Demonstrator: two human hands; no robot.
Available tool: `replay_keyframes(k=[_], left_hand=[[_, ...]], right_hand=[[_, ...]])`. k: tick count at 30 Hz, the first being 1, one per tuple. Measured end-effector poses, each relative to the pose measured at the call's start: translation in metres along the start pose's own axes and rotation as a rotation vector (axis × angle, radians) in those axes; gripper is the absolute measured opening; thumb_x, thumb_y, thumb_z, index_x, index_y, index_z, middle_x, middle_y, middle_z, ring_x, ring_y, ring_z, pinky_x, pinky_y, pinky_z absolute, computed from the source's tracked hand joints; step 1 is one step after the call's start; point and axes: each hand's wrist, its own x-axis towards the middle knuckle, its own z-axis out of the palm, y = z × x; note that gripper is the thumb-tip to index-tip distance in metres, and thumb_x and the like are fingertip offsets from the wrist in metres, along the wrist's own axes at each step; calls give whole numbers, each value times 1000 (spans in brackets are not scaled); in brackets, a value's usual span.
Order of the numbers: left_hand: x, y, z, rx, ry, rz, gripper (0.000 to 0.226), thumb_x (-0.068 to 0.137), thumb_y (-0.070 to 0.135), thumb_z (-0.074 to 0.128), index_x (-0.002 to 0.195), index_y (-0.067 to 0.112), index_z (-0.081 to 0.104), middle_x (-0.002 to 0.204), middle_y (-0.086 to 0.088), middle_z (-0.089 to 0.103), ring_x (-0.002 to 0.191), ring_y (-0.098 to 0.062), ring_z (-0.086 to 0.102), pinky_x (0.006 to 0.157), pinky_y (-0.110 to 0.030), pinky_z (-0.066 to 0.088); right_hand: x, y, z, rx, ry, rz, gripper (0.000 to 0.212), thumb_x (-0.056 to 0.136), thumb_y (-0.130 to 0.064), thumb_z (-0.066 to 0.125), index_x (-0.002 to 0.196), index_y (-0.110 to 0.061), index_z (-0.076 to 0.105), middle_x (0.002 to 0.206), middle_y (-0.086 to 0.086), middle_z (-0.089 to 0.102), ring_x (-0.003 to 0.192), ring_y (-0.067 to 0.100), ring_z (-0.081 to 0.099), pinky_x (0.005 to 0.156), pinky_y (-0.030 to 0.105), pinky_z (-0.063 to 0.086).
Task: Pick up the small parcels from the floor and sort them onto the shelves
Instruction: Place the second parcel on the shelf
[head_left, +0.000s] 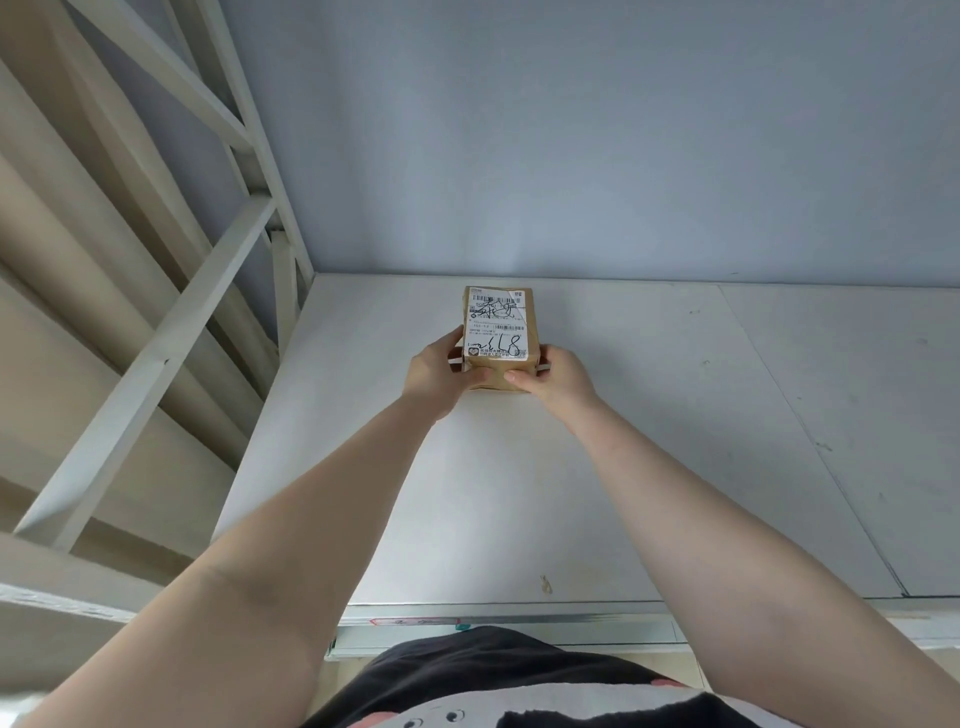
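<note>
A small brown cardboard parcel (497, 332) with a white shipping label and handwritten numbers sits far back on the white shelf board (649, 441), close to the wall. Both arms reach out over the shelf. My left hand (439, 371) grips the parcel's near left corner and my right hand (553, 376) grips its near right corner, thumbs resting on the front edge. I cannot tell whether the parcel's underside rests on the board or hovers just above it.
A white metal shelf frame (171, 332) with diagonal braces rises at the left. A pale blue-grey wall (571, 156) closes the back. The shelf's metal front edge (509, 613) runs just in front of my body.
</note>
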Motion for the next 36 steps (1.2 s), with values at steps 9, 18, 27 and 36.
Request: replay_keyframes(k=[9, 18, 27, 36], left_hand=[[1, 5, 4, 33, 34, 35, 64, 75, 25, 81, 135, 29, 58, 119, 5, 70, 105, -13, 62, 74, -20, 45], [0, 7, 6, 37, 36, 32, 61, 78, 21, 79, 135, 28, 59, 114, 6, 68, 102, -13, 60, 60, -11, 42], [0, 7, 8, 42, 48, 43, 62, 79, 21, 78, 137, 26, 55, 113, 6, 65, 100, -12, 56, 64, -18, 43], [-6, 5, 17, 1, 88, 9, 69, 78, 24, 80, 141, 23, 52, 128, -1, 66, 115, -19, 61, 71, -18, 43]], right_hand=[[1, -1, 3, -16, 31, -2, 48, 73, -21, 80, 116, -10, 63, 109, 8, 72, 96, 24, 69, 89, 35, 52], [3, -1, 3, -35, 44, 10, 48, 74, -22, 80, 117, -8, 63, 111, 10, 72, 98, 26, 68, 90, 35, 51], [2, 1, 3, -50, 44, 7, 53, 76, -25, 78, 123, -8, 60, 115, 9, 71, 103, 25, 66, 87, 30, 48], [1, -2, -1, -77, 19, 13, 63, 78, -27, 76, 133, -8, 52, 122, 8, 68, 109, 25, 64, 88, 28, 45]])
